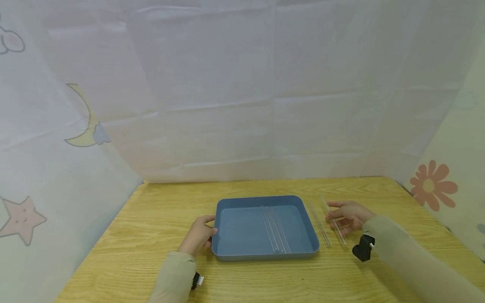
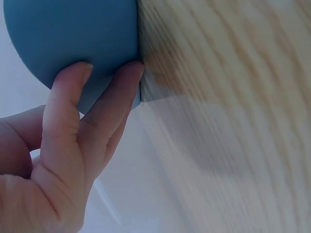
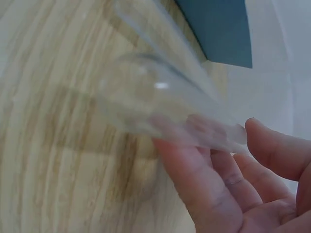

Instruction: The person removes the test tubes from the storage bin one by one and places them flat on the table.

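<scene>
A shallow blue tray (image 1: 265, 256) sits on the table, and my left hand (image 1: 198, 235) grips its left side. In the left wrist view, fingertips press against the tray's outer wall (image 2: 73, 34); the thumb is partly hidden behind the other fingers. My right hand (image 1: 346, 216) holds a clear test tube (image 1: 335, 223) between thumb and fingers, right of the tray. Its rounded end (image 3: 131, 92) points away from the palm in the right wrist view. Another clear test tube (image 1: 320, 225) lies between that hand and the tray. A few more test tubes (image 1: 275, 231) lie side by side inside the tray.
The wooden table (image 1: 265, 282) extends around the tray. A pale cloth wall (image 1: 242, 105) rises behind the table's far edge, with similar printed walls at the left and right.
</scene>
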Action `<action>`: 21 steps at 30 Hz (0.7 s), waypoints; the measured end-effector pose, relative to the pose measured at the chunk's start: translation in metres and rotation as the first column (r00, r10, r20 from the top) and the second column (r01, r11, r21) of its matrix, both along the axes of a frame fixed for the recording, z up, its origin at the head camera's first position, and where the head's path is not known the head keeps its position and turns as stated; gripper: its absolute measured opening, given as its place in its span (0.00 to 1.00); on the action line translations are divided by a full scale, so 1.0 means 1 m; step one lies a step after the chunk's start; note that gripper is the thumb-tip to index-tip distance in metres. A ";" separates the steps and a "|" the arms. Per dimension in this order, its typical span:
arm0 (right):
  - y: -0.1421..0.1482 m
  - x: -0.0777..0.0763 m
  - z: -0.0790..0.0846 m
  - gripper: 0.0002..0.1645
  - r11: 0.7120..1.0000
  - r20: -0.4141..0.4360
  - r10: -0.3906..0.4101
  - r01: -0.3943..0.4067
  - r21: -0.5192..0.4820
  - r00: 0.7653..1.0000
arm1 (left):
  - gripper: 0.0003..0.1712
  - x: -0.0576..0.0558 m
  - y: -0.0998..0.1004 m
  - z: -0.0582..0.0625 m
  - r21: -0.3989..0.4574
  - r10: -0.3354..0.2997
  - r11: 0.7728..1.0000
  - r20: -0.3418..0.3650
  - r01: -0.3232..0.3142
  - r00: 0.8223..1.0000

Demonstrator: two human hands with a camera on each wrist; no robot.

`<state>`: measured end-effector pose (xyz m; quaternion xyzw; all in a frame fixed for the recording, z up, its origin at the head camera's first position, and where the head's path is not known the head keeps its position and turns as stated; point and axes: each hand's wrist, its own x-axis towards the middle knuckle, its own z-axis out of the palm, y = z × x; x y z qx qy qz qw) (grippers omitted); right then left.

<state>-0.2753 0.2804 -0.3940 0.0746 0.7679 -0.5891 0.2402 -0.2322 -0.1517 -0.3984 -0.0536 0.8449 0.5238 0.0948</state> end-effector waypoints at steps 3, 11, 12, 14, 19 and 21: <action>0.001 0.000 -0.001 0.41 1.000 -0.016 0.002 -0.002 0.026 1.000 | 0.28 0.000 0.000 0.000 0.002 0.001 1.000 0.002 -0.001 1.000; 0.003 -0.003 -0.007 0.39 0.992 -0.067 0.010 -0.002 0.123 0.998 | 0.28 -0.001 0.000 -0.001 0.011 0.002 1.000 0.004 -0.002 1.000; 0.003 -0.003 -0.008 0.38 0.992 -0.072 0.004 0.006 0.129 0.997 | 0.28 -0.001 0.000 -0.001 0.010 0.003 1.000 0.006 -0.003 1.000; 0.002 -0.003 -0.009 0.38 0.989 -0.085 -0.006 0.018 0.144 0.996 | 0.28 0.000 0.001 -0.001 0.010 0.006 1.000 0.008 -0.006 1.000; -0.004 -0.002 -0.007 0.38 0.978 -0.121 -0.005 0.030 0.204 0.993 | 0.28 0.000 0.001 0.000 0.004 0.010 1.000 0.009 -0.010 1.000; -0.007 -0.002 -0.005 0.38 0.972 -0.137 0.010 0.023 0.234 0.991 | 0.28 0.000 0.001 0.001 0.000 0.013 1.000 0.009 -0.013 1.000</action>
